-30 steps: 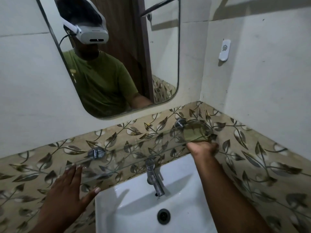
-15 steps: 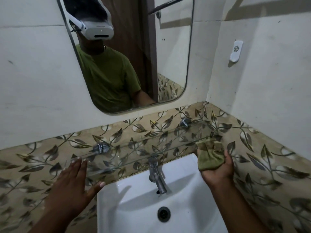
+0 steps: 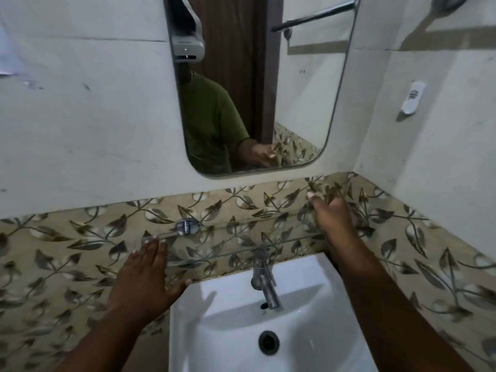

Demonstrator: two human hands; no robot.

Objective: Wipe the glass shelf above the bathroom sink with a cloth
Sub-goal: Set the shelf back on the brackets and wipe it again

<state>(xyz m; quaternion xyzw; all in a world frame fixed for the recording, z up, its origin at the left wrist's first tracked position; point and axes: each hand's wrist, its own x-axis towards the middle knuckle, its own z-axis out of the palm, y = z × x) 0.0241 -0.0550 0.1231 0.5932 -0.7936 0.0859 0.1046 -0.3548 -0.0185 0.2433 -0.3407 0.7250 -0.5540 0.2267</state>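
A rounded mirror (image 3: 268, 89) hangs on the pale wall, reflecting a wooden door and a towel rail. A white wall hook (image 3: 412, 98) sits to its right. Leaf-patterned tiles (image 3: 67, 251) run behind a chrome tap (image 3: 264, 280).

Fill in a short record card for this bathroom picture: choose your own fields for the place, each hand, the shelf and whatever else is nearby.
place: bathroom corner, leaf-patterned tile band along the wall
shelf: clear glass shelf above the sink, on a metal bracket
left hand: open, flat, fingertips at the shelf's left end
right hand: over the shelf's right end, gripping a cloth, mostly hidden
tap: metal, no water seen
mirror: above the shelf
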